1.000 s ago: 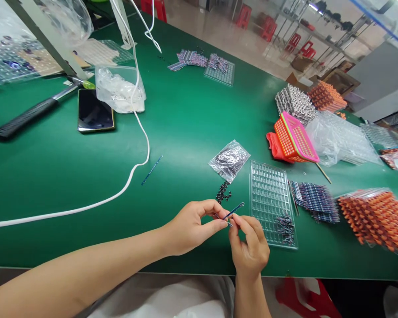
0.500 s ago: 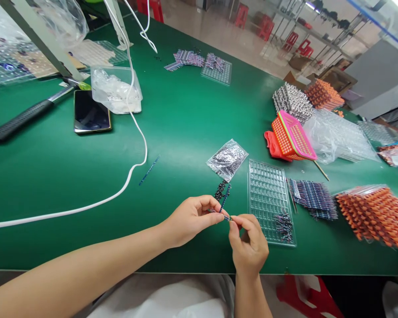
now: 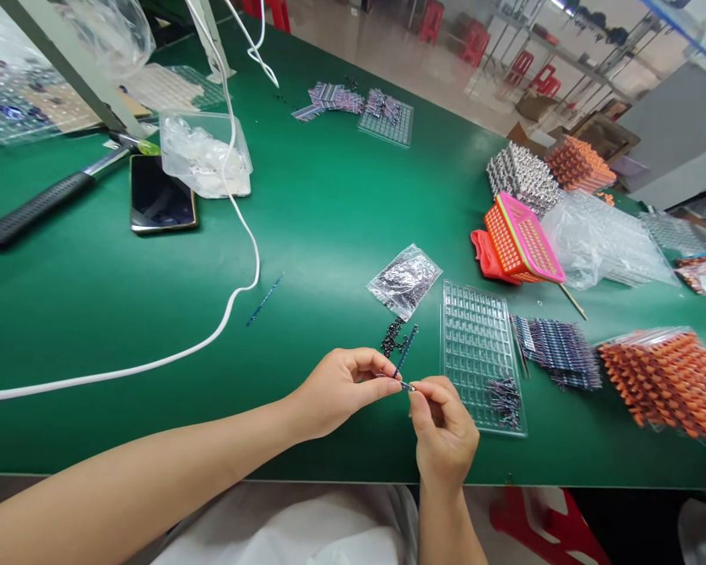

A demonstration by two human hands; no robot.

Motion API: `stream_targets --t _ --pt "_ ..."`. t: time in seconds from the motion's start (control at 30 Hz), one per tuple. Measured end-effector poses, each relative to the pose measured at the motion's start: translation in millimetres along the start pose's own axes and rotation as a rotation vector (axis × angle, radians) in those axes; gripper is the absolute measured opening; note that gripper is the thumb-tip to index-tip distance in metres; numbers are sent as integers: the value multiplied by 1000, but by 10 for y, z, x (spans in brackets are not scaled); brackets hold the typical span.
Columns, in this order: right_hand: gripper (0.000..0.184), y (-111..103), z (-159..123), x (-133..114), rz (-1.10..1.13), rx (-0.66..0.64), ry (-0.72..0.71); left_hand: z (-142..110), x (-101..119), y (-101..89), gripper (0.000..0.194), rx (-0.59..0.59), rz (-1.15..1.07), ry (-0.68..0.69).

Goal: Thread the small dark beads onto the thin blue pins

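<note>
My left hand (image 3: 350, 388) is closed in a pinch on a thin dark blue strip (image 3: 408, 348), whose upper part sticks up past the fingers. A short slim piece (image 3: 408, 385) bridges the gap between both hands' fingertips. Its tip is pinched between the thumb and forefinger of my right hand (image 3: 445, 431); what it is exactly is too small to tell. Just beyond the left fingers lie small black parts (image 3: 391, 337), below a clear bag (image 3: 405, 280) of similar dark pieces. Right of my hands is a clear ribbed tray (image 3: 472, 333), with several thin dark pieces (image 3: 504, 402) near its front corner.
Bundled blue strips (image 3: 558, 351) and stacked orange pieces (image 3: 667, 380) lie to the right. Behind them stands a pink and orange basket (image 3: 521, 239). A white cable (image 3: 235, 302), phone (image 3: 163, 195), hammer (image 3: 41, 208) and lone blue strip (image 3: 265, 299) are on the left.
The blue strip's upper end leans farther right. My right hand has shifted slightly right, and more of the short piece shows between the fingertips. The view has shifted a little.
</note>
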State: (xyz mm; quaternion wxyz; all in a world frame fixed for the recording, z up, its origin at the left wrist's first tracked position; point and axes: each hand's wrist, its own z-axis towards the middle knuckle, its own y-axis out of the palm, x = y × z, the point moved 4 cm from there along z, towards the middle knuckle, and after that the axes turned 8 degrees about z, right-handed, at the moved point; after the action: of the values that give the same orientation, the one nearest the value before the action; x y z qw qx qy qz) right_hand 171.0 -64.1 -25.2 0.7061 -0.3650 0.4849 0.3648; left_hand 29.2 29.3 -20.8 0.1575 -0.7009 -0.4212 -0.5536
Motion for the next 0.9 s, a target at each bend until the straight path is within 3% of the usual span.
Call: stream_targets --t 0.43,0.9 --pt "8 2 21 -22 -18 -16 2 -4 17 -14 13 11 128 46" --pt "9 7 18 -5 15 8 2 -6 6 -19 13 20 125 44"
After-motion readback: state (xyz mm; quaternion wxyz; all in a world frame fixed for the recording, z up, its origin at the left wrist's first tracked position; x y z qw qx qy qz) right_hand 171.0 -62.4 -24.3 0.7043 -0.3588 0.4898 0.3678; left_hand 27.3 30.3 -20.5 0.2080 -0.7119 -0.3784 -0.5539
